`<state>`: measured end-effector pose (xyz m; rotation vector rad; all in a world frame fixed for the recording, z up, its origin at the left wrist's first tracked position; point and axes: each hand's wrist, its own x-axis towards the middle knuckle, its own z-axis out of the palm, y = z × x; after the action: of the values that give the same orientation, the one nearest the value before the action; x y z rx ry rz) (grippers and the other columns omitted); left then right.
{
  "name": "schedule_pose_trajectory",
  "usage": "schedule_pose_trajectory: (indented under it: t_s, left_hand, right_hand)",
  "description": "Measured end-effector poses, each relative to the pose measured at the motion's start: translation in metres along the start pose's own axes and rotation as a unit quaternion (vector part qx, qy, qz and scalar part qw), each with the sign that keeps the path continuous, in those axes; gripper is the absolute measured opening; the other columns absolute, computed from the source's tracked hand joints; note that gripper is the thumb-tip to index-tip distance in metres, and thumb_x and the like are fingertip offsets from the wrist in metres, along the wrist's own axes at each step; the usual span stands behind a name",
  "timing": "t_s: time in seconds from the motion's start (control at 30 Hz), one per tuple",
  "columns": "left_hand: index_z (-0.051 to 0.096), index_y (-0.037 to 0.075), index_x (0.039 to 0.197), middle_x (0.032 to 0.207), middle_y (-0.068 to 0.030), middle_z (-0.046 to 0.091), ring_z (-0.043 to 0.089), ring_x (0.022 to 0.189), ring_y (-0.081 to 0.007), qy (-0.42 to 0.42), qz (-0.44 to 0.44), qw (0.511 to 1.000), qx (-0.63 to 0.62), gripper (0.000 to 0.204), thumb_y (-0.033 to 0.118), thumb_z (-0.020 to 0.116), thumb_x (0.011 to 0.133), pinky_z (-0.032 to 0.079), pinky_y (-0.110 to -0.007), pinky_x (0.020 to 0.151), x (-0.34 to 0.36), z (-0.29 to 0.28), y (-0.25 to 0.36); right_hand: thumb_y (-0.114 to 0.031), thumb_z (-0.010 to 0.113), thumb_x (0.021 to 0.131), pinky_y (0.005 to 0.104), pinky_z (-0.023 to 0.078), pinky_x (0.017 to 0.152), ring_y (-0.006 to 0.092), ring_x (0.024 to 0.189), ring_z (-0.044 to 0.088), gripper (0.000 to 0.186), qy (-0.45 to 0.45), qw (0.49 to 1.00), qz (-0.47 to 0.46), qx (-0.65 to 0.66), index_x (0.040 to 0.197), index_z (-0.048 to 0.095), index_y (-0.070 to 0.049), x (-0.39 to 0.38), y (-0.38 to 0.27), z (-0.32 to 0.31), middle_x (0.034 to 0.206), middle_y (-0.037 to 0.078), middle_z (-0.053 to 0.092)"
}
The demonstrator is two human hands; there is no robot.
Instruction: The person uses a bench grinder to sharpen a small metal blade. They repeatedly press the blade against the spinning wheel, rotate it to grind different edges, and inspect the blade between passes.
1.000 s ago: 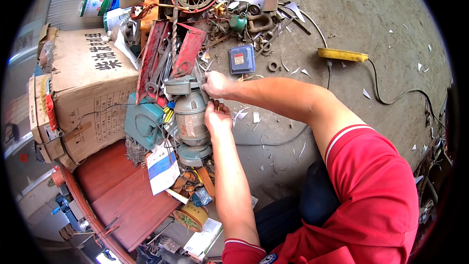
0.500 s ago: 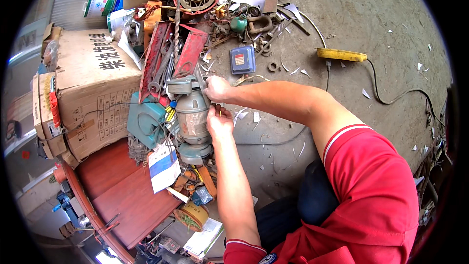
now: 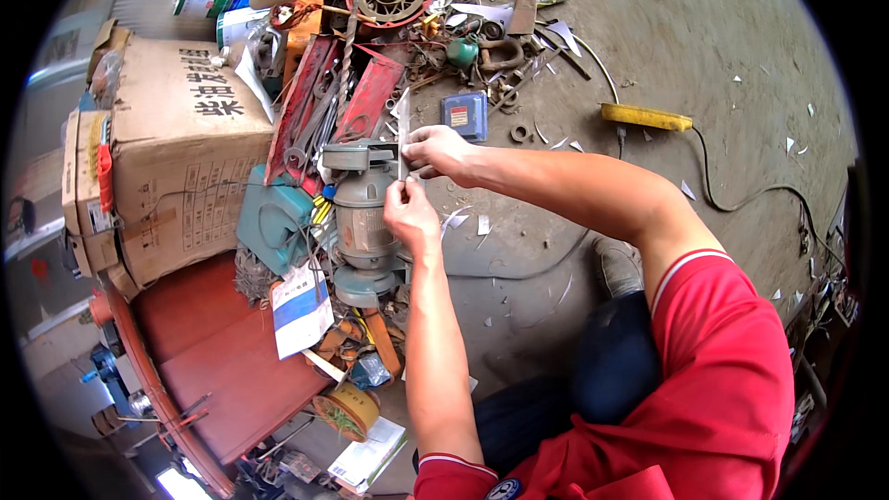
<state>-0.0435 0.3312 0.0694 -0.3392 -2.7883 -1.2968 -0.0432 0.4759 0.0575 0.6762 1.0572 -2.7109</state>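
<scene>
A thin, pale metal strip stands nearly upright in the view, just right of the upper wheel guard of a grey-green bench grinder. My left hand pinches the strip's lower end between closed fingertips. Higher up, my right hand is closed on the strip's right side, some fingers bent beneath it. The strip's edge is close to the grinder's guard; whether they touch, I cannot tell.
Left stand a cardboard box, a teal case and red metal trays of tools. A blue box and scrap lie beyond my hands. On the floor at right is a yellow power strip with a trailing cable.
Both hands have drawn the strip slightly right, away from the grinder's guard. It was tilted against the grinder and is now more upright. My right hand's fingers have loosened somewhat.
</scene>
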Motion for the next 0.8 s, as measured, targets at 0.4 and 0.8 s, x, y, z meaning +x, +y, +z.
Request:
schedule_pose_trajectory:
  t_s: [0.4,0.8]
  left_hand:
    - [0.066,0.005,0.093,0.079,-0.0106,0.06,0.062,0.07,-0.0328,0.096,0.361,0.908,0.19,0.011,0.001,0.069,0.083,0.048,-0.044,0.059,-0.014,-0.046,0.074]
    - [0.062,0.003,0.092,0.078,-0.0122,0.058,0.061,0.069,-0.0355,0.089,0.348,0.915,0.182,0.011,0.004,0.068,0.083,0.047,-0.045,0.059,-0.02,-0.057,0.077]
  right_hand:
    - [-0.015,0.062,0.101,0.0387,0.057,0.092,0.0196,0.103,0.066,0.04,-0.112,0.988,-0.093,0.047,0.137,0.053,0.0,-0.074,-0.04,0.018,0.121,0.012,0.067]
    - [-0.012,0.067,0.098,0.0331,0.056,0.086,0.0175,0.101,0.066,0.037,-0.109,0.988,-0.111,0.016,0.132,0.057,-0.001,-0.085,-0.04,0.033,0.114,0.01,0.069]
